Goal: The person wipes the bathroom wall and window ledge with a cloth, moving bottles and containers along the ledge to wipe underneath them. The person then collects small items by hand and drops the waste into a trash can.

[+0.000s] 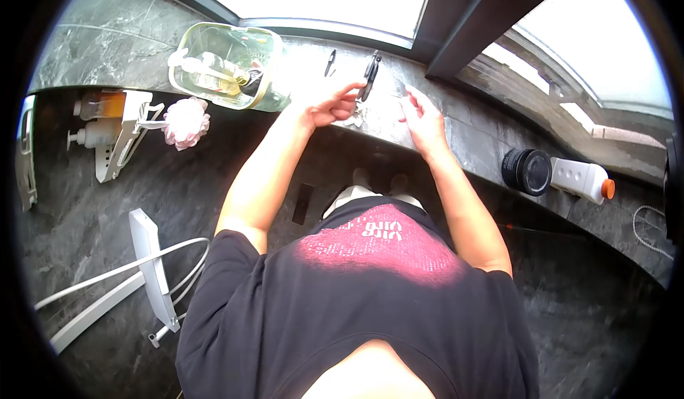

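Observation:
My left hand (333,107) is over the window ledge, its fingers curled and closed against a slim black object (370,77) with a clip-like top. To the right, my right hand (425,122) is raised with its fingers apart and nothing visible in it. A small black pen-like item (330,63) lies on the ledge beyond my left hand. Small pale bits (355,120) show just below the left fingers, too bright to make out.
A translucent green basket (269,64) with bottles stands at the left of the ledge. A black jar (527,172) and a white bottle with an orange cap (578,179) are at the right. A pink bath puff (187,123) hangs by a wall rack (122,142).

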A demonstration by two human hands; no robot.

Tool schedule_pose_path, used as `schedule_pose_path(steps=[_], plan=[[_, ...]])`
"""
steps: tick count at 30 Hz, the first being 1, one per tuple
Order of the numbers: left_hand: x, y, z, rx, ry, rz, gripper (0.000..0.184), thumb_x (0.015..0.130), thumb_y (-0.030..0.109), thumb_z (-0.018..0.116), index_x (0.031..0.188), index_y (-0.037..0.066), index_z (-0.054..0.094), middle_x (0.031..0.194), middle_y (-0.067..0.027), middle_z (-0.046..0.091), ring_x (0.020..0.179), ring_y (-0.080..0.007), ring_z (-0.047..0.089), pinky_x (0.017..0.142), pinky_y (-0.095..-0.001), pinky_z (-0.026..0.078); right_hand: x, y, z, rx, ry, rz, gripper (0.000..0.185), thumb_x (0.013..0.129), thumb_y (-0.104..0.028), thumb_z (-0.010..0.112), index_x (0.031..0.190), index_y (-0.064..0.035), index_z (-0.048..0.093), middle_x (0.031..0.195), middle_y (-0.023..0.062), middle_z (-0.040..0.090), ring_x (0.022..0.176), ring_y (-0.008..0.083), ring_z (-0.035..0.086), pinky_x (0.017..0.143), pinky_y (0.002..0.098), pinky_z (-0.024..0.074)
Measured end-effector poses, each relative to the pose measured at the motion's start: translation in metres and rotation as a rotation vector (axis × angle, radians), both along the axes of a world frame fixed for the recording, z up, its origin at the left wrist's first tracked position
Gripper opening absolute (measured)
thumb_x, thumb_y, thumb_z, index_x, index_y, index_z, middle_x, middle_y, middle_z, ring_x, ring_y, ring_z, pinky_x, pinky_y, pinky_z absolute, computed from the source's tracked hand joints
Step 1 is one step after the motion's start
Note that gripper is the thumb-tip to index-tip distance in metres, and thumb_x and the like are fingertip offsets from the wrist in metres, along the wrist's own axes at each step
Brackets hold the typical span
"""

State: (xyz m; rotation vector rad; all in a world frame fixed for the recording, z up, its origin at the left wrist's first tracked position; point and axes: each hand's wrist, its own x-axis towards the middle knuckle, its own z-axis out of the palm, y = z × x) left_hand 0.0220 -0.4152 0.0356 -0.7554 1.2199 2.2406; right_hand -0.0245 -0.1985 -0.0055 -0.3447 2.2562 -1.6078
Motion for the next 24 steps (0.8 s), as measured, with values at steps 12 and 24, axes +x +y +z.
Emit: schedule_pose_path(steps=[12, 24], plan=[[0.014, 0.065, -0.004, 0.428, -0.005, -0.326, 0.028, 0.094, 0.025, 0.051, 0.069, 0.016, 0.04, 0.056, 0.0102, 0.028, 0.044, 0.0, 0.023, 0.038, -0.0157, 0.019, -0.005, 0.047, 0.063, -0.394, -0.506, -0.126, 0.018, 0.086, -0.016, 0.062, 0.097, -0.0018, 0.06, 0.075, 0.0014, 0.06, 0.054, 0.0036, 0.05, 0.042, 0.0166, 0.0326], [0.045, 0.107, -0.008, 0.032, -0.073, -0.247, 0.025, 0.093, 0.027, 0.052, 0.107, 0.006, 0.055, 0.057, 0.0086, 0.028, 0.044, -0.0013, 0.021, 0.039, -0.0171, 0.017, 0.009, 0.268, 0.055, -0.565, -0.168, -1.086, 0.009, 0.085, -0.013, 0.064, 0.089, -0.005, 0.061, 0.073, 0.0018, 0.061, 0.058, 0.0079, 0.058, 0.043, 0.0182, 0.0438]])
